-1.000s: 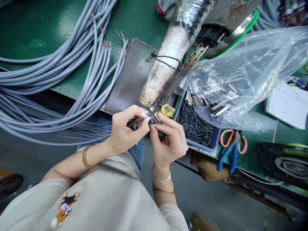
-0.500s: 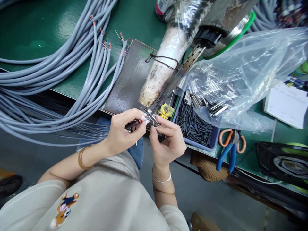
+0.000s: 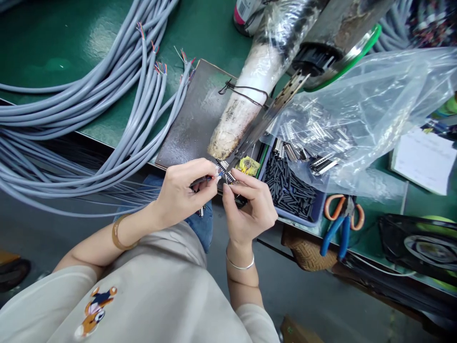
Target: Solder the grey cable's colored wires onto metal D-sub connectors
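Note:
My left hand (image 3: pixel 187 190) is closed, with thumb and forefinger pinching the stripped end of a dark cable (image 3: pixel 202 180) whose thin coloured wires poke out at the fingertips. Opposite it, my right hand (image 3: pixel 250 202) grips a small metal multi-pin connector (image 3: pixel 227 175) between thumb and fingers. The wire ends meet or nearly touch the connector's pins; the exact contact is too small to tell. Just beyond the fingertips are the tip of a white plastic-wrapped tube (image 3: pixel 233 116) and a slotted metal bar (image 3: pixel 266 119). My fingers hide part of the cable and connector.
Grey cables (image 3: pixel 117 95) with stripped ends spread across the left. A dark plate (image 3: pixel 189 119) lies under the tube. To the right are a blue bin (image 3: pixel 314 216) of short black tubes, a plastic bag (image 3: pixel 378 95) of connectors, pliers (image 3: pixel 342 224) and paper (image 3: pixel 423 159).
The view has shifted slightly. The connector and wire ends have moved a little and now appear closer to the slotted bar's lower end. Both hands keep their grips.

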